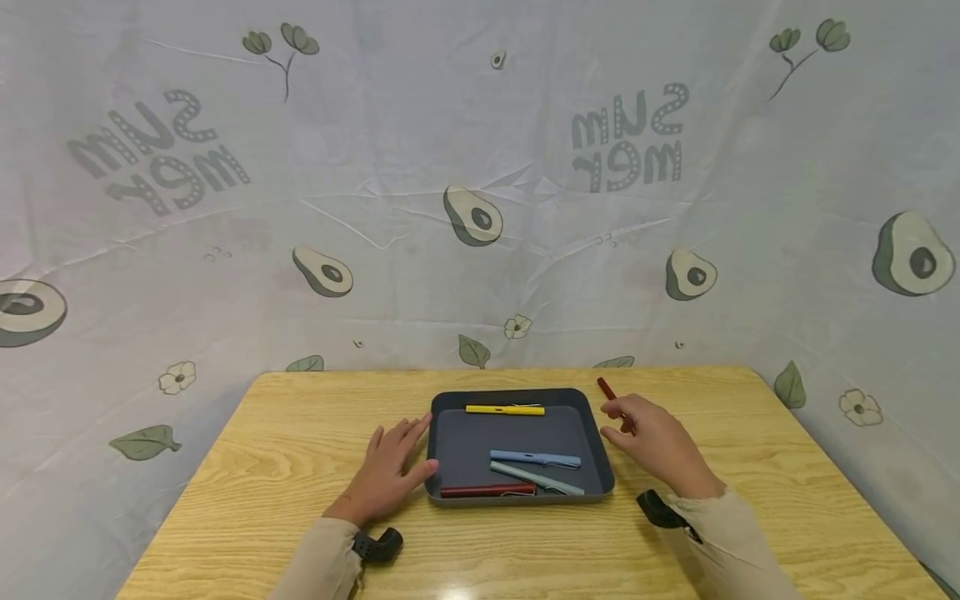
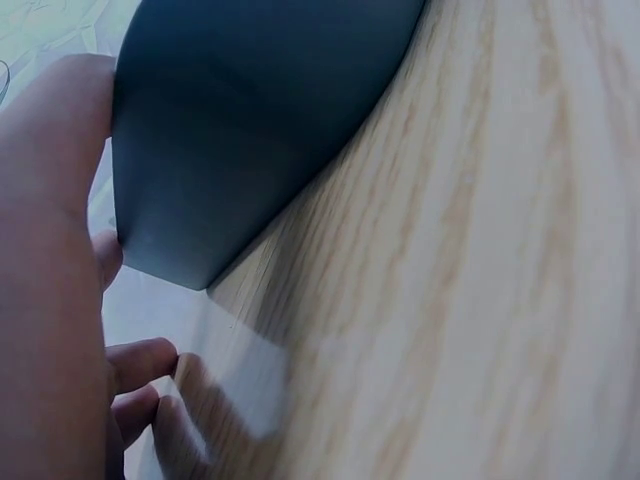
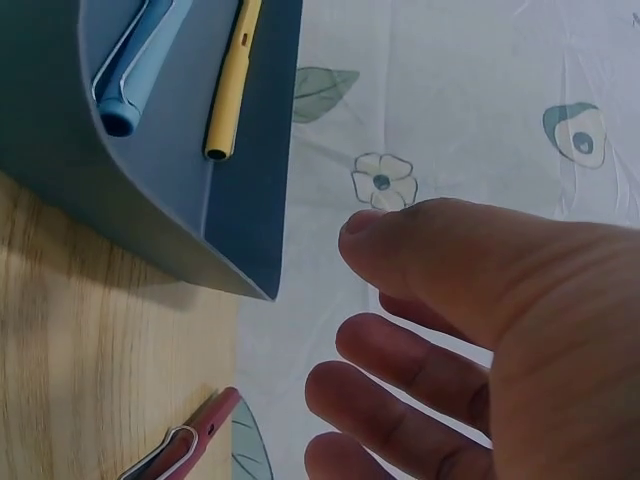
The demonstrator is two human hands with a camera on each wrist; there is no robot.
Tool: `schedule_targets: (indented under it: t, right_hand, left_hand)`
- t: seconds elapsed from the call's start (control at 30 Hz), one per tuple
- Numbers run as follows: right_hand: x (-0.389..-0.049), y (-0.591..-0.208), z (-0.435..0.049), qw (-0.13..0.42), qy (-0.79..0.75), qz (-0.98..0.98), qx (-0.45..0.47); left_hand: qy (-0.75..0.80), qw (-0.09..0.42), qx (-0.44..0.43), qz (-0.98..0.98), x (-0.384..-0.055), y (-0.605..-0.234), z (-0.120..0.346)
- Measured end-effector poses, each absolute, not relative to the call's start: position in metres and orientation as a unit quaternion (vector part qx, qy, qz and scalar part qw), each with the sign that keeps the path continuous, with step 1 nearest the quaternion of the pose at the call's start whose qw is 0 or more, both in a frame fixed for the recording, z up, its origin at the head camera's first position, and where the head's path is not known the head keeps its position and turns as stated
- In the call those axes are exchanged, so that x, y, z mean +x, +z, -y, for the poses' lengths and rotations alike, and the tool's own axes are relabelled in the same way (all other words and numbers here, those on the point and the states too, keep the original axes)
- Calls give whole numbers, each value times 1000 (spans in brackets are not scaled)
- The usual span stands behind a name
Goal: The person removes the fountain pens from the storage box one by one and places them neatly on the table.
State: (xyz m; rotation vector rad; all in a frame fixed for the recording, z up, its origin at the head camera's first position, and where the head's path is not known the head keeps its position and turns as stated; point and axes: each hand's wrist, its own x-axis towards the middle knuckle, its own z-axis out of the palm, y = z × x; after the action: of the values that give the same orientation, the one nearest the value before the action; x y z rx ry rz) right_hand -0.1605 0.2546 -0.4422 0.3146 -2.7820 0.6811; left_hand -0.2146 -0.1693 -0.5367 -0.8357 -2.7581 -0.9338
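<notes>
On the wood-grain table (image 1: 322, 425), before a printed cloth (image 1: 408, 133): one grey tray (image 1: 465, 442), low-walled, set between the two hands, so either can get at it.

Left hand (image 1: 386, 475) at the tray's left side, fingers extended and slightly spread, thumb and a fingertip at the rim. No grip on anything; the light contact looks meant to steady the tray, though how hard it presses cannot be told.

Right hand (image 1: 660, 437) just off the tray's right wall, fingers loosely bent, thumb well apart from them. Right wrist view shows nothing held. Below it, a red pen (image 1: 606, 388) lies on the bare table, outside the tray, its far end pointing away from the person. Hand placed over it probably because this pen is the one being handled.

Inside the tray, four pens. Yellow pen (image 1: 505, 410) along the far wall; dark red pen (image 1: 483, 492) along the near wall, the sides seeming to keep both straight. Blue pen (image 1: 528, 457) and pale green pen (image 1: 528, 477) towards the right, the latter slanting to the near corner. Clips likely stop them rolling. Whether pale green and dark red touch: cannot tell.
</notes>
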Motion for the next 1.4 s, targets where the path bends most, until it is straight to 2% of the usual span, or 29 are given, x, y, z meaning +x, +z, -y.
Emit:
schedule_targets:
  t: [0.4,0.57,0.73,0.93,1.17,1.4]
  right_hand:
    - [-161,-427,-239,102,149,966,186]
    - [-163,-415,-229,89,122,965,214]
    - [-169,-408,-220,54,99,969,219]
    - [-179,-417,-212,18,79,970,231]
    - [-185,-432,-205,10,48,960,277]
    - [-187,-434,-201,-39,32,963,266]
  left_hand:
    - [-298,28,-267,916,-215,-534,170]
    - [-299,35,-267,915,-214,-533,170]
    - [-302,35,-268,914,-213,-533,170]
    - [-312,30,-267,911,-212,-531,170]
    - [-307,18,-260,915,-213,-530,170]
    - [-313,21,-261,913,-213,-530,170]
